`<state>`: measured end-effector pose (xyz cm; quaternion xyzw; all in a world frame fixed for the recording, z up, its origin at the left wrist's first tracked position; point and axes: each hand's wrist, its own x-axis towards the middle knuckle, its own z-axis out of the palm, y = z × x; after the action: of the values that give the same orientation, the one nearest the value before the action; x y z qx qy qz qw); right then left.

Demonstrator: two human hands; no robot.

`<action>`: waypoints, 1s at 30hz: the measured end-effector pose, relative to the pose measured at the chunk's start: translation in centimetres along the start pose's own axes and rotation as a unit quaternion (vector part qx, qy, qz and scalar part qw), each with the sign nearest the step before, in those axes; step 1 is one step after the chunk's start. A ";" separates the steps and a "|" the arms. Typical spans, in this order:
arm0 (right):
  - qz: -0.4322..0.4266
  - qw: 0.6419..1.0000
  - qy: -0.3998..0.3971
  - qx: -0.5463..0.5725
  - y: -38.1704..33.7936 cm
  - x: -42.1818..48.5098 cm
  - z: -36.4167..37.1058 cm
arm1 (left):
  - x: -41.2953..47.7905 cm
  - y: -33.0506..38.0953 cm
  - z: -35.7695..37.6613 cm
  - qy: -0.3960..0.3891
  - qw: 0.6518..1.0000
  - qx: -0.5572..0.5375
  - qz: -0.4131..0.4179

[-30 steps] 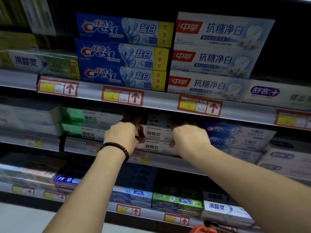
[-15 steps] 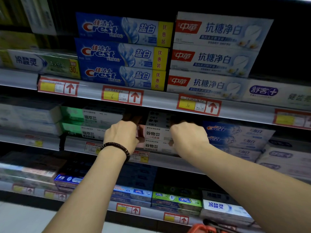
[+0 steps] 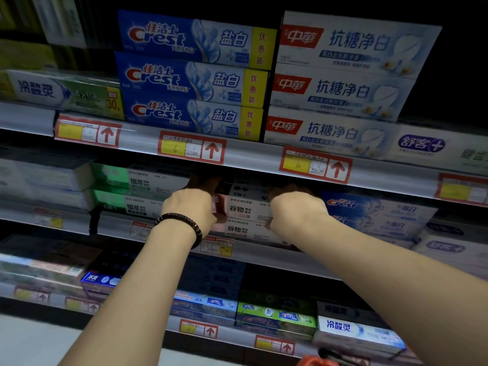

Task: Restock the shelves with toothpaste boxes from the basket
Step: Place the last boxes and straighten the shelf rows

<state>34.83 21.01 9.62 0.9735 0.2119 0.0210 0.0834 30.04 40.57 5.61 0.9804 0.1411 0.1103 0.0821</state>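
The left hand [image 3: 188,207] and right hand [image 3: 298,208] flank the toothpaste boxes [image 3: 247,210], their fingers hidden in shadow so the grip cannot be told; an uneven push could skew the stack off the shelf [image 3: 113,225].

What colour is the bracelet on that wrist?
Dark brown, almost black, beads. The bracelet on the left wrist shows best in the head view.
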 end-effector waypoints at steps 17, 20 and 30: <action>-0.023 0.997 0.055 -0.039 0.2 -0.8 0.9 | 0.1 -0.4 1.0 0.013 1.000 -0.005 -0.006; -0.028 0.997 0.061 -0.048 0.3 -0.8 1.1 | 0.1 -0.4 1.2 0.020 1.000 -0.017 -0.001; -0.030 0.996 0.053 -0.068 -0.1 -1.1 1.4 | -0.7 -0.8 1.8 0.043 0.999 -0.023 0.022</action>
<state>33.95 20.41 8.20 0.9563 0.2434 0.0840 0.1384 29.58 40.85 3.62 0.9756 0.1202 0.1569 0.0957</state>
